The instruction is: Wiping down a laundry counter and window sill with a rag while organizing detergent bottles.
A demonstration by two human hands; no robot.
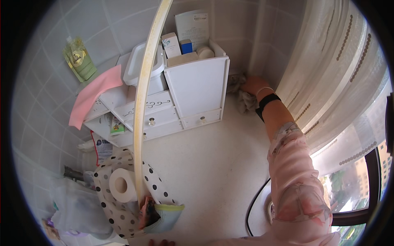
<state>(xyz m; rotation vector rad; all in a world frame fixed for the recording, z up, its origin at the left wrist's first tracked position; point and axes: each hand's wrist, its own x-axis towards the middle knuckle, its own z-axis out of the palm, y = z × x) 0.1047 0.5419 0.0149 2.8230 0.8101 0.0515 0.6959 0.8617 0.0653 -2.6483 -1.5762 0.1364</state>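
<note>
At the far end of the white surface, my right hand grips a crumpled greyish cloth low in the tiled corner, between the white cabinet and the curtain. Folds of the cloth show on both sides of the hand, while the fingers are partly hidden. A dark band and a thin bracelet circle that wrist. Only some fingertips of my left hand show at the bottom edge, beside a light-blue pouch with a yellow rim; what this hand does is hidden.
A polka-dot fabric bag with a toilet paper roll lies left. A yellowed curved strip crosses the view. Boxes and a lidded white container top the cabinet; a pink cloth hangs over it. Right are a black cable and sheer curtain.
</note>
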